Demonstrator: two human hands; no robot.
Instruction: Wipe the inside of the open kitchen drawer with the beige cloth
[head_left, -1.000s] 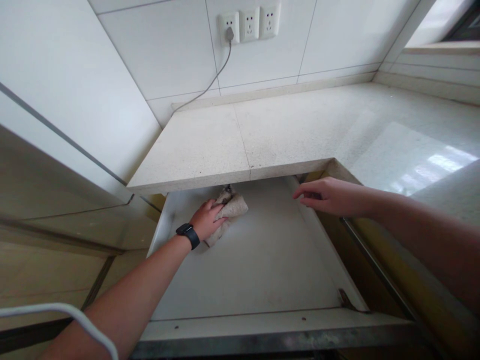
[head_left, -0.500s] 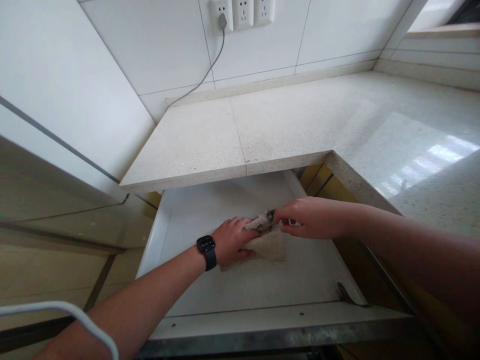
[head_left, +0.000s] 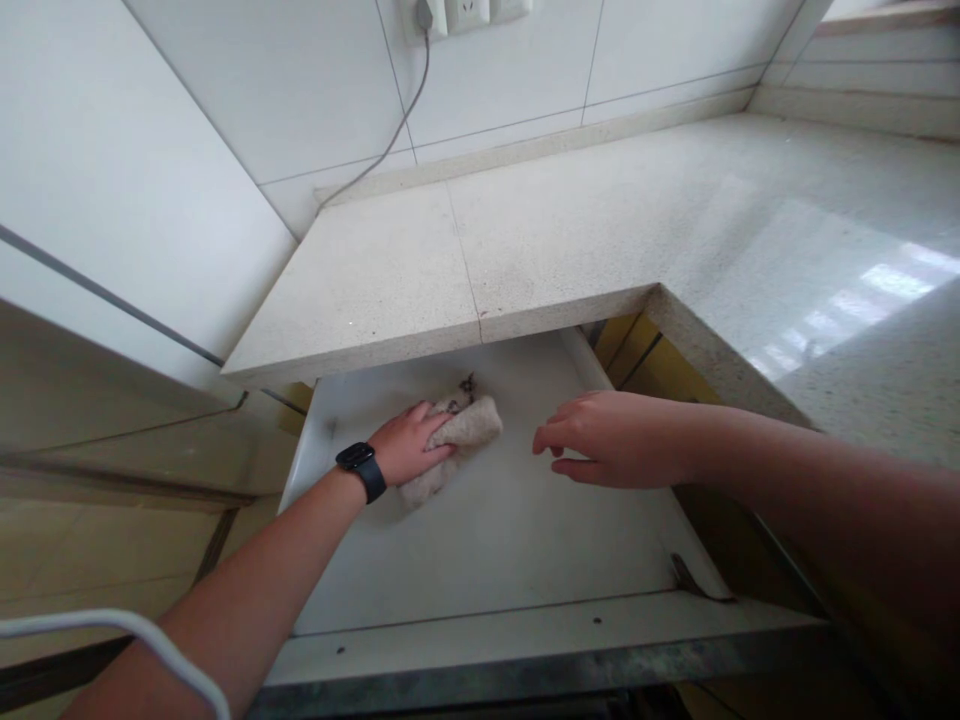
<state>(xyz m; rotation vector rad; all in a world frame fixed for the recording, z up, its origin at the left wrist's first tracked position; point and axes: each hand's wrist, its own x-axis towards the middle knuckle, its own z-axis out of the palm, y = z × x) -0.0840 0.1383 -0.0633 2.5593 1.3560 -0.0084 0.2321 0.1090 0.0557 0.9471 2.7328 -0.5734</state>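
Note:
A pulled-out white drawer lies below me under the stone worktop. On its floor, toward the left, is a folded beige cleaning cloth with dark stains at its far end. My left hand, with a black watch at the wrist, grips the cloth and presses it on the drawer floor; part of the cloth is hidden under the palm. Above the right part of the drawer hangs my right hand, its fingers loosely curved and apart, with nothing in them. A gap separates it from the cloth.
The worktop's front edge overhangs the back of the drawer. A grey cord runs from a wall socket down behind the counter. A white cable crosses the lower left. A rusty bracket sits at the drawer's front right corner.
My left hand has moved the cloth leftward across the drawer floor. My right hand has let go of the cloth and stays at the right. The view has tilted down slightly.

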